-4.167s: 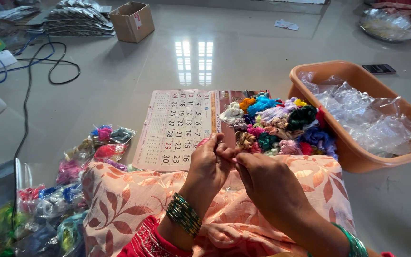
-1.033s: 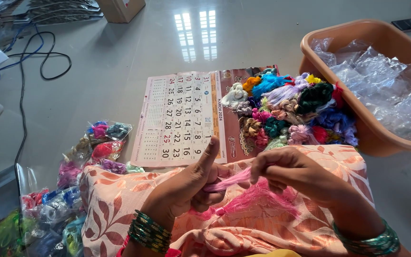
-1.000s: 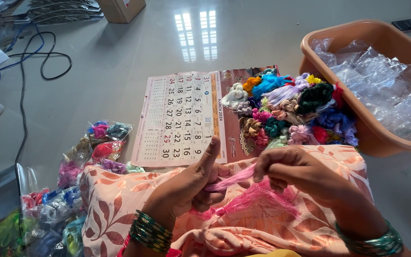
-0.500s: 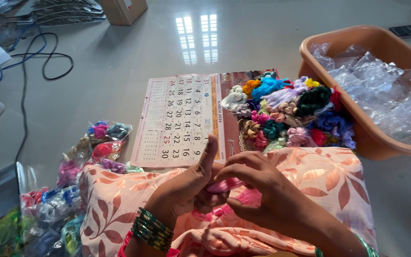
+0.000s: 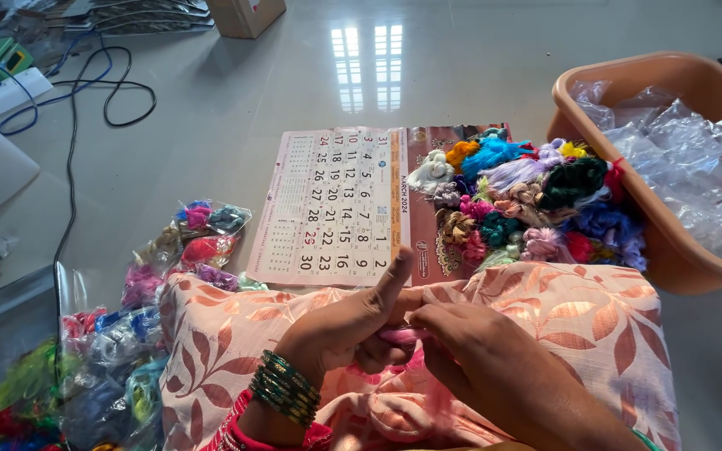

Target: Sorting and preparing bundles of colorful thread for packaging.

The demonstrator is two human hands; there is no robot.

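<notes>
Both hands — left hand (image 5: 346, 321), right hand (image 5: 470, 355) — pinching pink thread bundle (image 5: 400, 336) at lower centre; best kept taut, grip close.

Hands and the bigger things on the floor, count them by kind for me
Hands: 2, left hand and right hand, pinching a pink thread bundle
Calendar sheet: 1
Orange plastic tub: 1
Loose pile of coloured thread bundles: 1
Cardboard box: 1
Total: 6
</notes>
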